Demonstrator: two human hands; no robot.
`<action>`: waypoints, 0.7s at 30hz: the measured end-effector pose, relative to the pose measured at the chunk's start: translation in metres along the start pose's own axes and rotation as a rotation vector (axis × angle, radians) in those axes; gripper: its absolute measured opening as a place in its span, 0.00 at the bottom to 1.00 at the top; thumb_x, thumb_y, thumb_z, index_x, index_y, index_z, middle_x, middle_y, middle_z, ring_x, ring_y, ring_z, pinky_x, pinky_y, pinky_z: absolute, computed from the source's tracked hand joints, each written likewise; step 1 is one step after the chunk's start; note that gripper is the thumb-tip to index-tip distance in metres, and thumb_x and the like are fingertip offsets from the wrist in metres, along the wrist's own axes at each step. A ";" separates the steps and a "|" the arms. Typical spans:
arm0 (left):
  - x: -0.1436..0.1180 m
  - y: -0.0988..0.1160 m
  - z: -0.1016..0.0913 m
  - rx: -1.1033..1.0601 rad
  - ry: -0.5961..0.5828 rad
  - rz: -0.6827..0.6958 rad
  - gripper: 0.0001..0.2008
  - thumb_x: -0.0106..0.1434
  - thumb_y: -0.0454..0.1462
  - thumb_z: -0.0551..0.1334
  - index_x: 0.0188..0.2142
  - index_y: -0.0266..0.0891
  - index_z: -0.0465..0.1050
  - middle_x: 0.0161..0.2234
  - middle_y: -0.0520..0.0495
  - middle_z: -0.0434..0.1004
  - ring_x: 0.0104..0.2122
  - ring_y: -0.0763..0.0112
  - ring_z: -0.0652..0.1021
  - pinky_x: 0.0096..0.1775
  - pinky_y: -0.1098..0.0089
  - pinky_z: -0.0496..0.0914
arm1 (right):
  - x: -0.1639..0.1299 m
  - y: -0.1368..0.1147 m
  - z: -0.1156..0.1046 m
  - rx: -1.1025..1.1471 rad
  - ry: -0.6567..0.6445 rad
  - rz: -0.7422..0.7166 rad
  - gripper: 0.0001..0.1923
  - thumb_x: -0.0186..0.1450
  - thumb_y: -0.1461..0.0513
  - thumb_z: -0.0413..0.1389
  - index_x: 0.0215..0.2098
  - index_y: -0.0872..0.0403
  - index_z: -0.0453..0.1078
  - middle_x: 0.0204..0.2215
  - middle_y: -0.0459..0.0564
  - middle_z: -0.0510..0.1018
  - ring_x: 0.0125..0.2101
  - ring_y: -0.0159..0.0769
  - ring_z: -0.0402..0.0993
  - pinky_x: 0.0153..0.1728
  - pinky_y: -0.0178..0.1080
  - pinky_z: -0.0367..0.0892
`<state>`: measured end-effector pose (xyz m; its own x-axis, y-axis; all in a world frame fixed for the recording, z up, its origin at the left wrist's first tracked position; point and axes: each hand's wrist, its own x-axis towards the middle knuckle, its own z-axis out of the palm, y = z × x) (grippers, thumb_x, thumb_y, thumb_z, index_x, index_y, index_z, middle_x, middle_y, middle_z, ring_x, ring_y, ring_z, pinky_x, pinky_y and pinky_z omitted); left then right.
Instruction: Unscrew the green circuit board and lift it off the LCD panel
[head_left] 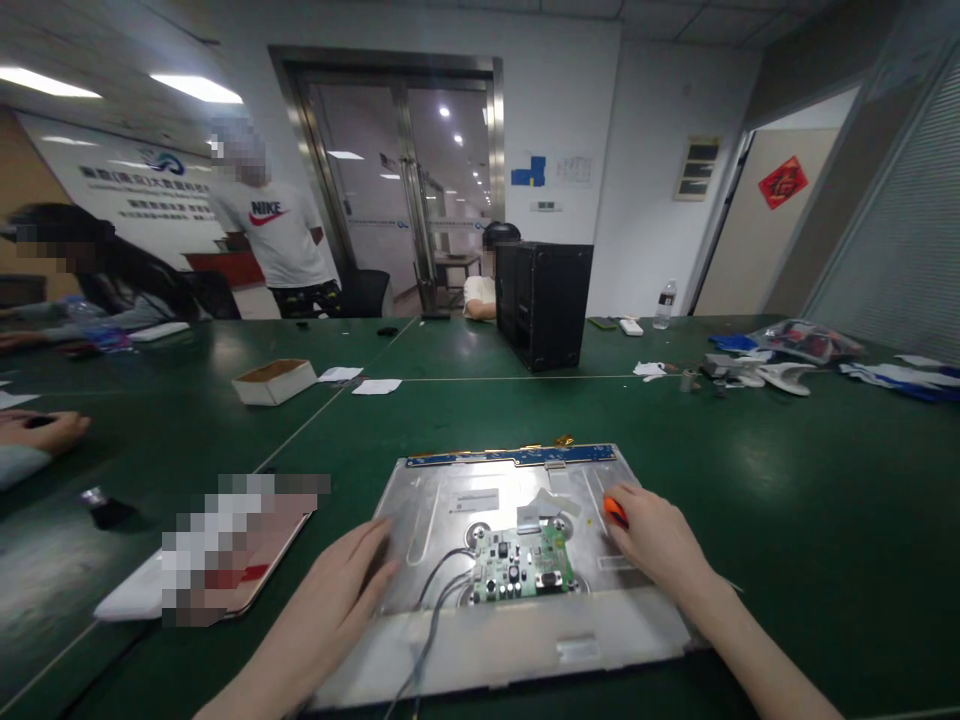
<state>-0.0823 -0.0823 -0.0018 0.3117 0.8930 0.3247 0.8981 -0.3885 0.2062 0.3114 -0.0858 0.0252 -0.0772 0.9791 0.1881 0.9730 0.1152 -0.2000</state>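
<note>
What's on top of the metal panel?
The panel bears a green circuit board, dark cables, pale film-like pieces, and a blue strip along the far edge. The right hand, holding an orange object, hides some surface; what lies beneath the board is covered.

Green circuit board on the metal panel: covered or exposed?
Exposed: the green circuit board shows face up with no cover over it, and the metal panel is visible around it.

And here's the left hand (pixel 349 572), bare, its fingertips a little blurred, with a bare left forearm (pixel 274 650); the right hand (pixel 654 530), bare too, meets an equally bare right forearm (pixel 742 635).
</note>
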 end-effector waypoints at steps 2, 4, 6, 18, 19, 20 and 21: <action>-0.020 -0.013 0.011 0.017 0.007 -0.011 0.27 0.67 0.51 0.50 0.59 0.39 0.66 0.57 0.42 0.70 0.55 0.53 0.73 0.55 0.54 0.69 | -0.010 0.002 0.005 0.009 -0.060 0.020 0.09 0.65 0.65 0.49 0.38 0.53 0.71 0.39 0.52 0.79 0.37 0.43 0.76 0.32 0.38 0.63; -0.032 -0.020 0.019 0.010 0.027 -0.021 0.29 0.67 0.52 0.51 0.61 0.42 0.64 0.58 0.44 0.70 0.56 0.52 0.72 0.55 0.54 0.69 | -0.018 0.003 0.008 0.031 -0.078 0.041 0.10 0.66 0.65 0.48 0.40 0.53 0.72 0.40 0.54 0.79 0.38 0.44 0.76 0.34 0.39 0.63; -0.036 -0.023 0.023 -0.002 0.019 -0.037 0.29 0.67 0.52 0.50 0.62 0.42 0.62 0.59 0.44 0.68 0.57 0.52 0.70 0.56 0.53 0.68 | -0.024 0.003 0.010 0.048 -0.077 0.063 0.10 0.67 0.65 0.48 0.39 0.53 0.72 0.38 0.54 0.80 0.37 0.43 0.76 0.34 0.39 0.63; -0.003 0.013 0.049 -0.028 -0.097 0.135 0.31 0.69 0.49 0.50 0.64 0.33 0.58 0.64 0.34 0.58 0.61 0.49 0.64 0.57 0.53 0.65 | -0.003 -0.011 0.015 0.019 0.021 0.252 0.19 0.70 0.52 0.46 0.30 0.54 0.71 0.28 0.55 0.80 0.30 0.43 0.77 0.26 0.37 0.58; -0.002 0.019 0.055 -0.023 -0.086 0.130 0.32 0.68 0.49 0.50 0.64 0.30 0.57 0.64 0.32 0.56 0.61 0.48 0.64 0.58 0.52 0.64 | -0.002 -0.009 0.017 0.005 0.025 0.262 0.18 0.70 0.52 0.47 0.31 0.54 0.71 0.29 0.55 0.80 0.31 0.43 0.77 0.26 0.37 0.58; 0.000 0.026 0.061 -0.019 -0.087 0.130 0.33 0.68 0.49 0.51 0.64 0.29 0.56 0.64 0.30 0.55 0.62 0.47 0.62 0.58 0.51 0.63 | -0.002 -0.006 0.019 -0.006 0.030 0.270 0.17 0.70 0.53 0.47 0.32 0.54 0.71 0.29 0.54 0.80 0.31 0.43 0.77 0.26 0.37 0.58; 0.002 0.033 0.066 -0.018 -0.081 0.136 0.33 0.68 0.49 0.51 0.64 0.28 0.56 0.64 0.28 0.56 0.62 0.46 0.62 0.58 0.50 0.62 | -0.003 -0.002 0.021 -0.017 0.034 0.276 0.16 0.70 0.53 0.47 0.33 0.53 0.71 0.30 0.54 0.80 0.31 0.43 0.77 0.26 0.37 0.58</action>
<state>-0.0319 -0.0785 -0.0558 0.4546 0.8470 0.2757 0.8405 -0.5103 0.1819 0.3046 -0.0858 0.0048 0.1984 0.9669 0.1606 0.9597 -0.1583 -0.2322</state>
